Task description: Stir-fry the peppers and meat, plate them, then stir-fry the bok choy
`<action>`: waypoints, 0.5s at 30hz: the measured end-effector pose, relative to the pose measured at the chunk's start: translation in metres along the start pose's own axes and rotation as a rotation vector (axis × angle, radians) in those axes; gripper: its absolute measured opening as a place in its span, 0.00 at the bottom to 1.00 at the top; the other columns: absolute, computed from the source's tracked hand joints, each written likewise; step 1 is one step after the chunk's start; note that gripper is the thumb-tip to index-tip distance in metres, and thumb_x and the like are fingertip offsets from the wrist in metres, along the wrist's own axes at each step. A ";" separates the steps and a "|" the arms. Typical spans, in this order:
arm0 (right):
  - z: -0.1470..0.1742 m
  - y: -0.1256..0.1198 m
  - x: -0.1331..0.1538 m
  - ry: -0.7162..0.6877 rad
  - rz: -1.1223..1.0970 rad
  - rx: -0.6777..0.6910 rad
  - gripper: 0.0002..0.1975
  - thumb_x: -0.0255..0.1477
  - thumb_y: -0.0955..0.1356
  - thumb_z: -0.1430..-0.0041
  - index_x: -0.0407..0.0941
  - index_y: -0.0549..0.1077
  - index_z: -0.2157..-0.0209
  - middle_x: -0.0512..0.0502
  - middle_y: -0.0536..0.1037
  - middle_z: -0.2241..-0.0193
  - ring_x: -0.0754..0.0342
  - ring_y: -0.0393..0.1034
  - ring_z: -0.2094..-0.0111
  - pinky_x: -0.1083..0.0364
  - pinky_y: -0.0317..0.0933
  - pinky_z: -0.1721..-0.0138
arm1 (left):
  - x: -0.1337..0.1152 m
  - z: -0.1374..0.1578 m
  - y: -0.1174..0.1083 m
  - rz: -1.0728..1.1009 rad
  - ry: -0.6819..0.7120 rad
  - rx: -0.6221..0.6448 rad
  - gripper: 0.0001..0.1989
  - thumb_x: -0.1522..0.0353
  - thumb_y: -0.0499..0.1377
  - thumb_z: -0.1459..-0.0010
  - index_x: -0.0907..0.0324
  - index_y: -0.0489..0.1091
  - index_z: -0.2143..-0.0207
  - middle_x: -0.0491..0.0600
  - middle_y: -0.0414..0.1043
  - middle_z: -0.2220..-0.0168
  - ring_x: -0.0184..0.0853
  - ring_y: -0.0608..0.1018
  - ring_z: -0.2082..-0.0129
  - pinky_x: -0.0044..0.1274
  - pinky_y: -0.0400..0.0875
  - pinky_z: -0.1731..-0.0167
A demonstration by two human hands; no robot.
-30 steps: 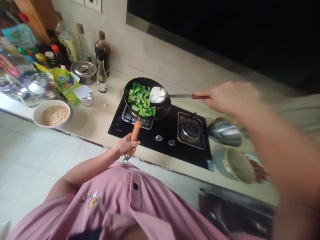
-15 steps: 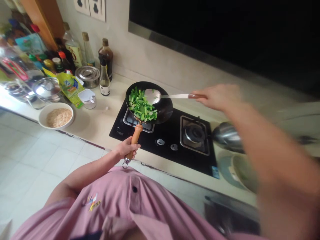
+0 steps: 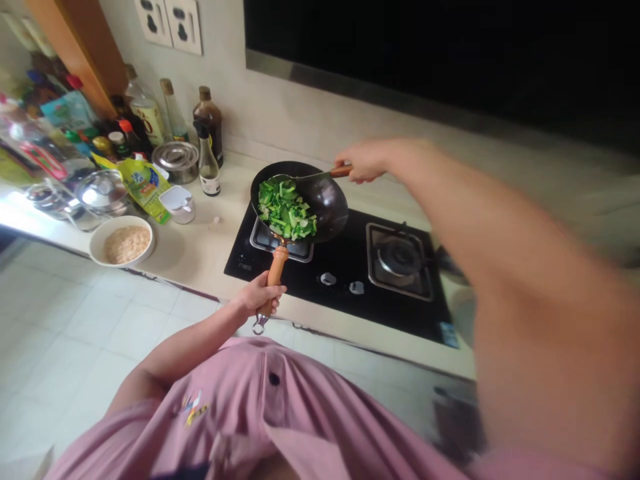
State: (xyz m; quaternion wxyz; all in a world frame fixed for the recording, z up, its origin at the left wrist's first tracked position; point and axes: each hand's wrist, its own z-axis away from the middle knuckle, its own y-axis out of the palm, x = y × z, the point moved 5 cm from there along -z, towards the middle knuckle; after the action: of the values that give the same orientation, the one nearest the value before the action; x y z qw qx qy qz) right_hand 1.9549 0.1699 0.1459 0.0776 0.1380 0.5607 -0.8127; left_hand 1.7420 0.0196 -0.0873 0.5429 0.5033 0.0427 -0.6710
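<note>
A black wok (image 3: pixel 330 207) sits on the left burner of the stove. Chopped leafy greens (image 3: pixel 286 212) lie bunched in its left half. My left hand (image 3: pixel 263 293) is wrapped round the wok's wooden handle (image 3: pixel 277 267). From the right, my right hand (image 3: pixel 364 163) grips the brown handle of a metal spatula (image 3: pixel 310 177). The spatula reaches in over the wok's far side, its blade edge-on at the far left of the greens and partly hidden.
The bare right burner (image 3: pixel 400 259) is beside the wok. Left on the counter are a white bowl of pale brown food (image 3: pixel 125 243), a lidded clear container (image 3: pixel 179 203), a green-yellow bag (image 3: pixel 144 187), a dark bottle (image 3: pixel 209 160) and a lidded steel pot (image 3: pixel 176 160). A black hood (image 3: pixel 450 67) hangs above.
My right hand has moved left, carrying the spatula toward the wok's far left. Its blade has turned from face-up to edge-on. My left hand keeps its hold on the wok's handle.
</note>
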 end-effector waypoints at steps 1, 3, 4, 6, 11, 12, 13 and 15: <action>0.013 0.006 0.004 -0.013 0.007 -0.008 0.21 0.18 0.65 0.44 0.40 0.73 0.48 0.41 0.75 0.58 0.55 0.67 0.61 0.56 0.55 0.60 | 0.000 -0.001 0.000 -0.004 0.000 0.002 0.24 0.66 0.70 0.54 0.58 0.56 0.63 0.38 0.62 0.78 0.22 0.66 0.85 0.19 0.65 0.86; 0.045 0.025 0.010 -0.030 0.036 -0.078 0.23 0.21 0.62 0.40 0.48 0.71 0.45 0.40 0.74 0.58 0.54 0.67 0.65 0.55 0.56 0.64 | 0.000 -0.002 0.000 -0.010 -0.001 0.004 0.24 0.66 0.69 0.53 0.58 0.56 0.63 0.37 0.62 0.78 0.23 0.66 0.85 0.19 0.65 0.85; 0.064 0.037 0.012 -0.023 0.057 -0.123 0.23 0.22 0.59 0.38 0.50 0.69 0.43 0.39 0.73 0.60 0.53 0.67 0.67 0.55 0.56 0.66 | 0.000 -0.002 0.000 -0.013 -0.002 0.005 0.23 0.67 0.69 0.53 0.57 0.56 0.63 0.37 0.62 0.78 0.23 0.66 0.85 0.19 0.65 0.86; 0.099 0.068 0.016 -0.031 0.100 -0.151 0.25 0.23 0.55 0.36 0.50 0.63 0.39 0.38 0.72 0.66 0.51 0.67 0.70 0.54 0.55 0.69 | -0.001 -0.002 0.001 -0.018 -0.005 0.005 0.22 0.68 0.68 0.51 0.57 0.55 0.64 0.37 0.62 0.78 0.23 0.65 0.85 0.18 0.65 0.86; 0.163 0.132 0.014 0.012 0.104 -0.133 0.25 0.29 0.55 0.34 0.50 0.57 0.36 0.39 0.71 0.62 0.53 0.67 0.74 0.56 0.50 0.74 | -0.004 0.001 0.003 -0.020 -0.023 0.003 0.20 0.70 0.66 0.48 0.57 0.55 0.64 0.37 0.61 0.79 0.23 0.65 0.85 0.18 0.65 0.85; 0.172 0.138 0.010 0.021 0.078 -0.126 0.25 0.30 0.55 0.34 0.50 0.57 0.36 0.39 0.71 0.62 0.52 0.67 0.74 0.56 0.50 0.75 | -0.004 0.001 0.004 -0.019 -0.024 0.005 0.19 0.70 0.65 0.48 0.57 0.55 0.64 0.37 0.61 0.79 0.23 0.65 0.85 0.18 0.65 0.85; 0.181 0.141 0.003 0.031 0.047 -0.131 0.25 0.31 0.54 0.34 0.50 0.58 0.37 0.39 0.71 0.62 0.51 0.67 0.74 0.55 0.51 0.75 | -0.005 0.001 0.004 -0.019 -0.023 0.007 0.19 0.71 0.65 0.47 0.57 0.55 0.64 0.37 0.61 0.79 0.23 0.65 0.85 0.18 0.65 0.85; 0.199 0.142 -0.013 0.044 -0.026 -0.155 0.25 0.32 0.54 0.35 0.51 0.60 0.38 0.39 0.71 0.62 0.49 0.68 0.72 0.54 0.53 0.75 | -0.005 0.002 0.004 -0.019 -0.025 0.007 0.19 0.71 0.65 0.47 0.57 0.54 0.64 0.37 0.61 0.79 0.23 0.65 0.85 0.18 0.65 0.85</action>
State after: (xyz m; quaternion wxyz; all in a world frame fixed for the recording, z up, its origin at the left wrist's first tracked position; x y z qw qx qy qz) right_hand 1.9794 -0.0676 0.0897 0.0650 0.1419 0.6254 -0.7645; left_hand 1.7438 0.0203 -0.0808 0.5354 0.4962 0.0383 -0.6823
